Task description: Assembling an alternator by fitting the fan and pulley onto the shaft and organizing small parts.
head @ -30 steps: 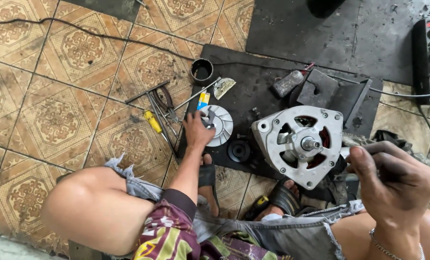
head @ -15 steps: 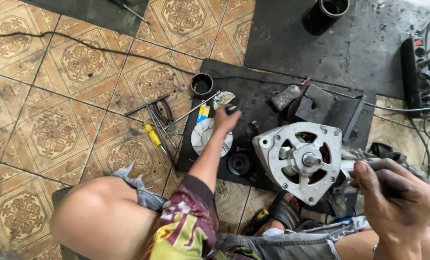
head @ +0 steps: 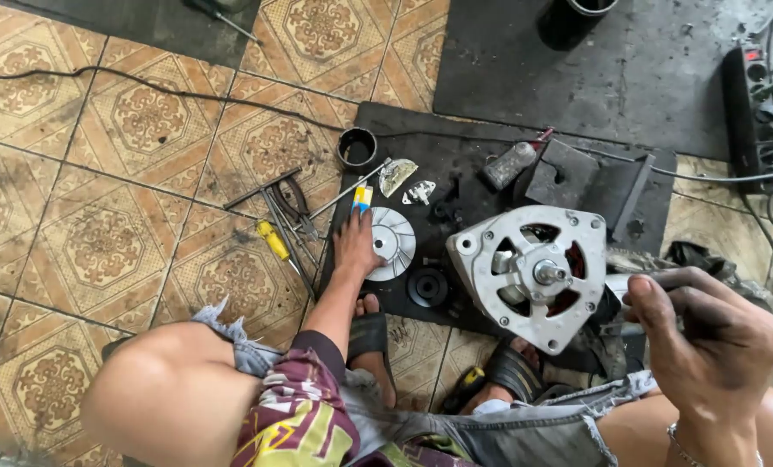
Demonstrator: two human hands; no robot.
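Observation:
My left hand [head: 356, 246] reaches down to the black rubber mat [head: 455, 156], fingers spread flat against the left rim of a silver fan disc [head: 397, 242]. A small blue and yellow object [head: 362, 197] lies just beyond the fingertips. To the right stands a silver alternator housing [head: 533, 272] with its shaft pointing up. My right hand [head: 706, 342], smeared with grease, is closed around a dark tool handle [head: 663, 284] beside the housing. A black pulley [head: 427, 286] lies between the disc and the housing.
Pliers [head: 295, 203], a yellow-handled screwdriver [head: 274, 242] and thin rods lie on the tiled floor left of the mat. A black cup [head: 357, 147], a small bottle [head: 509, 164] and dark blocks [head: 568, 177] sit on the mat. A power strip [head: 750, 95] with cables is at the far right.
My left hand reached up over the fan disc toward the blue and yellow object, then drew back to the disc's left rim. The view has shifted slightly; my right hand keeps hold of the tool.

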